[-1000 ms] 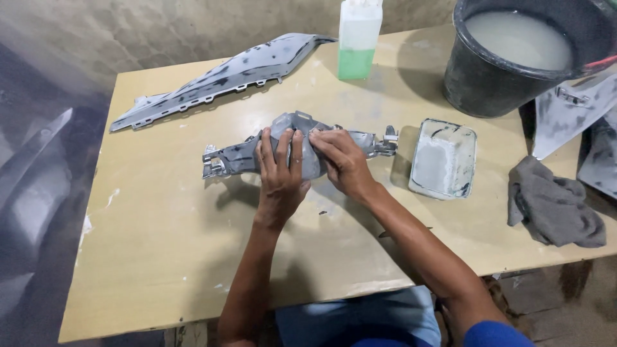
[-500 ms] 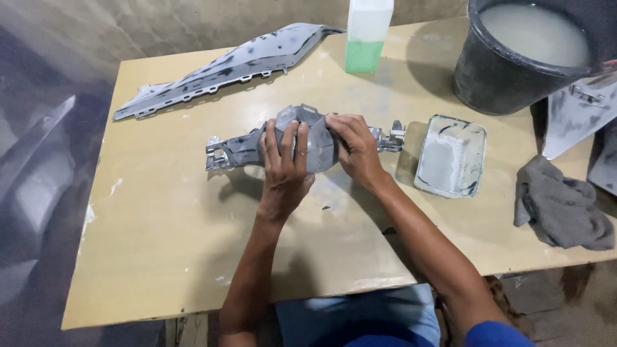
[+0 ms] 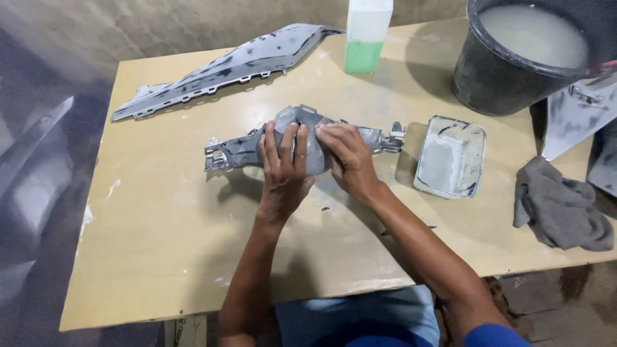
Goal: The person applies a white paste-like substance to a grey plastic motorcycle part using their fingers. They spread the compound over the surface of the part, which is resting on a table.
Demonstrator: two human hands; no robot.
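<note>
A grey plastic fairing piece [image 3: 241,149] with tabs at both ends lies across the middle of the pale wooden table [image 3: 160,244]. My left hand [image 3: 283,170] lies flat over its bulging middle, fingers spread and pressing it down. My right hand [image 3: 347,157] rests on the same bulge just to the right, fingertips curled against the surface; whether something thin is under those fingers cannot be told.
A longer grey fairing panel [image 3: 218,71] lies at the back left. A bottle with green liquid [image 3: 366,32] stands at the back. A black bucket of cloudy water [image 3: 527,54], a clear rectangular tub [image 3: 450,157], a grey rag [image 3: 559,205] and more grey panels [image 3: 578,115] are to the right.
The view has shifted slightly. My right hand has slid a little along the bulge of the piece while my left hand stays pressed on it.
</note>
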